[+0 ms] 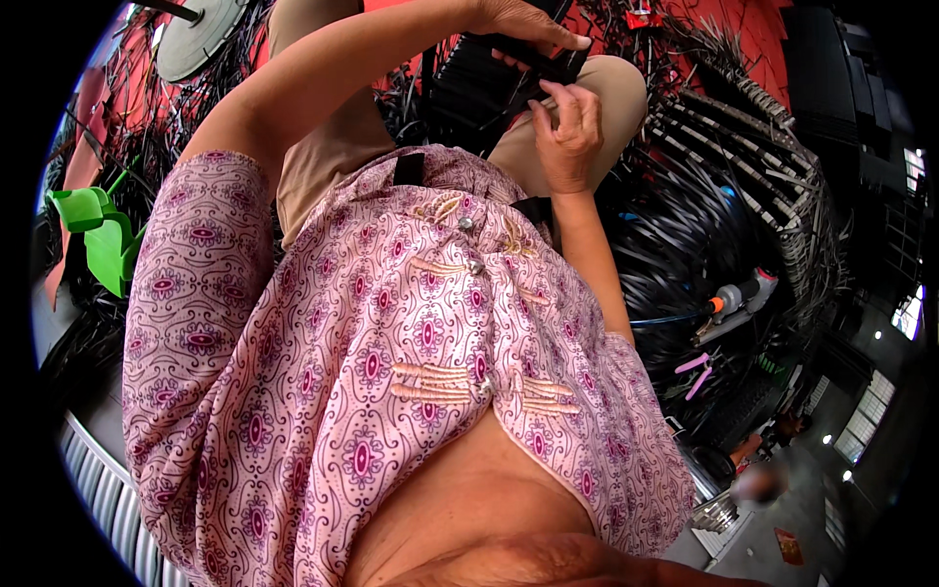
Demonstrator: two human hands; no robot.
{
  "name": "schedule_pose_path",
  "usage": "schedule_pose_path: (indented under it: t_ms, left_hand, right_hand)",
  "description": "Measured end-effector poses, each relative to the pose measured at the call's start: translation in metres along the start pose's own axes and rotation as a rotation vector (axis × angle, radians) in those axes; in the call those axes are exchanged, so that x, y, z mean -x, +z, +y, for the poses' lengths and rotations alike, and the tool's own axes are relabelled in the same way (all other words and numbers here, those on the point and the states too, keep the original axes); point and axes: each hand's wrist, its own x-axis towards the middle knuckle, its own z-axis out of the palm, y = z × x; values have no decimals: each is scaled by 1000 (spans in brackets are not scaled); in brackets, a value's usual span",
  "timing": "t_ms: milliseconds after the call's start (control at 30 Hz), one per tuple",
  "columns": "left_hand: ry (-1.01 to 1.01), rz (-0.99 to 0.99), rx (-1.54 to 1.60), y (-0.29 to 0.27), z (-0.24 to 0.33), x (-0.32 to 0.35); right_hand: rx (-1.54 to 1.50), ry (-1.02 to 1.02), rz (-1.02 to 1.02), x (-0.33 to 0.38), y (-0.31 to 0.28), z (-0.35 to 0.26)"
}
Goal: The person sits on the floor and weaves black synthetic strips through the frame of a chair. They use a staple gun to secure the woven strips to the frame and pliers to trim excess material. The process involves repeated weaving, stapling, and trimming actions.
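My left hand (533,24) reaches across at the top of the view, its thumb over and its fingers under the edge of a black woven piece (468,86). That piece sits tilted between my knees, with part of it hidden behind the hand. Close below, beside my right knee, is my right hand (569,132). Its fingers are curled in toward the thumb next to the woven piece's edge. Whatever lies between those fingertips is too dark and small to make out.
Black flat strips (675,225) are heaped at my right, with a pneumatic hand tool (748,301) on a blue hose and purple-handled scissors (694,377). A green plastic object (110,240) and a round grey disc (201,39) are at left. Red sheeting (396,22) lies ahead.
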Motion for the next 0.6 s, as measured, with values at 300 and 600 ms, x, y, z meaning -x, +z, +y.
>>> schedule_pose_path:
  t_ms: [300,600]
  left_hand:
    - [-31,-7,35,1,0,1]
    - [45,64,250,2,-3,-5]
  right_hand:
    - [39,-315,-10,-23,-2,-1]
    - [-184,-257,-162,-72,-8,5]
